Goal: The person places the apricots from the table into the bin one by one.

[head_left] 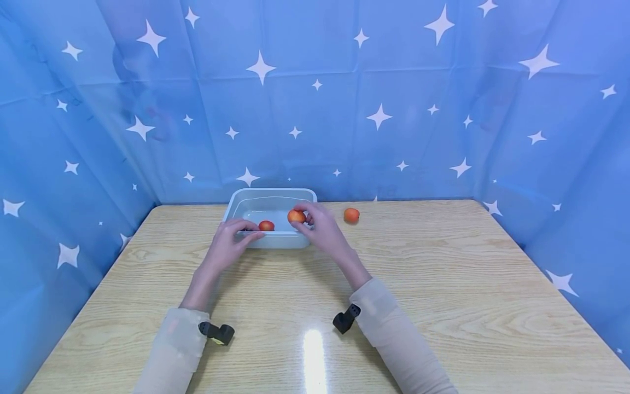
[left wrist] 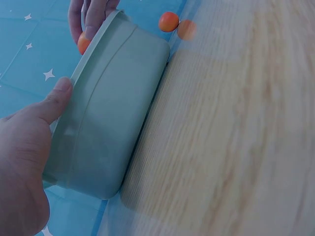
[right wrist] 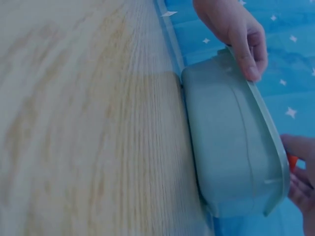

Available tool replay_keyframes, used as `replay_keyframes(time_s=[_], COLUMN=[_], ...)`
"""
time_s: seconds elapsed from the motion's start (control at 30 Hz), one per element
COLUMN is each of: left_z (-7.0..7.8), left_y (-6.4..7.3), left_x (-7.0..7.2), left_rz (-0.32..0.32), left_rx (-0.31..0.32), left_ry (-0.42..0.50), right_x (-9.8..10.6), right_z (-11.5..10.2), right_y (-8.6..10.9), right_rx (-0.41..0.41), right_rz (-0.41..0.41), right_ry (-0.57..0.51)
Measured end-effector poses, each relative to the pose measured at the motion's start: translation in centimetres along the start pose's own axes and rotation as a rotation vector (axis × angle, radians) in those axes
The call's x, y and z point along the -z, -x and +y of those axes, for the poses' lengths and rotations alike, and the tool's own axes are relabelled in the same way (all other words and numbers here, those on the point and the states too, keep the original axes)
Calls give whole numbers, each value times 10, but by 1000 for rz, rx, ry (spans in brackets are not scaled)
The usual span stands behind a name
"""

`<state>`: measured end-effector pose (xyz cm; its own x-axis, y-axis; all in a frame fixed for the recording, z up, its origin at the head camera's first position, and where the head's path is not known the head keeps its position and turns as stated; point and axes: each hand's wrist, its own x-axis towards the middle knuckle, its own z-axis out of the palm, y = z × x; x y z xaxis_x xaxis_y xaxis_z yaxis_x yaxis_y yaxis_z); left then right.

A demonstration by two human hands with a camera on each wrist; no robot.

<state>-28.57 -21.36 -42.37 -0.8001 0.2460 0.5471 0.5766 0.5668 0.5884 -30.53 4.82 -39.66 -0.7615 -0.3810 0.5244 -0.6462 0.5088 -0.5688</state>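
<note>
A pale blue-green plastic tub [head_left: 280, 241] stands near the table's back edge. My left hand [head_left: 231, 241] grips its front-left rim, thumb on the near side; in the left wrist view the other fingers are hidden behind the tub. Over the tub's right part, my right hand [head_left: 320, 227] pinches a round orange-red fruit [head_left: 296, 216] between thumb and fingers. A redder fruit [head_left: 266, 225] lies inside the tub, partly hidden by the front rim. Another small orange-red fruit [head_left: 351, 215] rests on the table to the right of the tub.
The wooden table [head_left: 443, 284] reaches back to a blue curtain [head_left: 325, 104] with white stars, which also hangs along both sides. A black wrist camera [head_left: 216, 332] is on the left sleeve and another camera [head_left: 346, 318] on the right one.
</note>
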Motion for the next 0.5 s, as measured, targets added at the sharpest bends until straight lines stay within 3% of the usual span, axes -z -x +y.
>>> replay_keyframes(time_s=[0.2,0.5], left_z=[0,1], left_y=[0,0], left_x=[0,1], left_rz=[5,2], left_rx=[-7,6], left_ry=[6,5], right_x=[0,0], right_z=[-2,-2], right_y=[1,2], right_rx=[-41,-20], right_rz=[-25,-40], right_ry=[33,32])
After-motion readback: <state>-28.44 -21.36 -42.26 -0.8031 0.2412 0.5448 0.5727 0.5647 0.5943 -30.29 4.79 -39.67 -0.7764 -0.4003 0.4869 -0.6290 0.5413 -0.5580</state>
